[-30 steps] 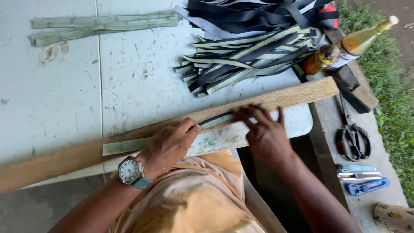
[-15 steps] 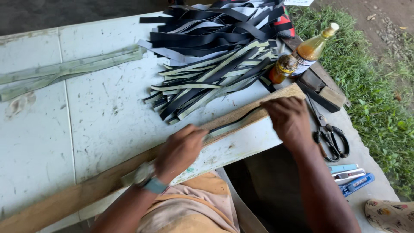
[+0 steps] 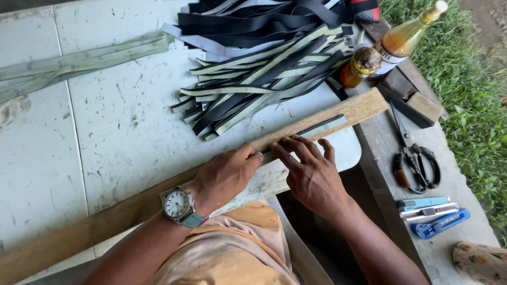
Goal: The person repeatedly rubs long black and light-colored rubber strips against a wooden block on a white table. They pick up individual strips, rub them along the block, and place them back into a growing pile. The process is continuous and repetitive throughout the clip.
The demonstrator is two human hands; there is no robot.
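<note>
Pressing a thin dark-and-pale strip (image 3: 309, 132) flat along the wooden plank (image 3: 338, 113) at the table's near edge — left hand (image 3: 224, 177) pinching it, right hand (image 3: 311, 171) fingers spread on top. Judged light, limp, springy — best held flat by its ends. Pile of cut strips (image 3: 264, 68) lies far.

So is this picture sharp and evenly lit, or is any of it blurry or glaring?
Head view: soft daylight with no hard shadows; the white table is bright but not glaring. Both the left hand and right hand on the wooden plank look sharp, as do the strips. The amber bottle shows a small highlight, and straight edges bow slightly toward the frame's borders.
</note>
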